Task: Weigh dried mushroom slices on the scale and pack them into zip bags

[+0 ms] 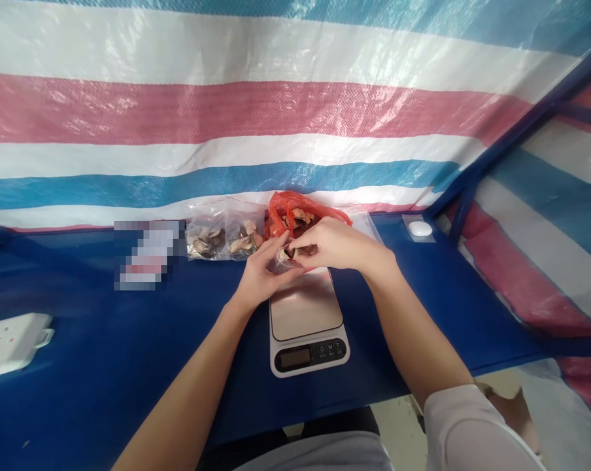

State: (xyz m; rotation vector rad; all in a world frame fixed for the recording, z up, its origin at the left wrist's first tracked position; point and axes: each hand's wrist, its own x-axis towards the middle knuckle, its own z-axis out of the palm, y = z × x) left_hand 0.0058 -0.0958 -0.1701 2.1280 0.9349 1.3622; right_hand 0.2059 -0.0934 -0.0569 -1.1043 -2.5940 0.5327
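Striped tarpaulin backs our blue counter (104, 366). Over the scale's (306, 320) far edge, our left hand (261, 275) and right hand (332, 245) both pinch a clear pouch (286, 255) of pale-brown pieces; a red bag (283, 212) lies just behind the scale.

Blue-covered table (104, 366). Behind it, a tarp wall (276, 111) striped white, pink and blue, glossy under soft, even light. Right of the table, a dark blue frame bar (501, 147) slants upward. Below the table's near edge, pale floor (396, 425).
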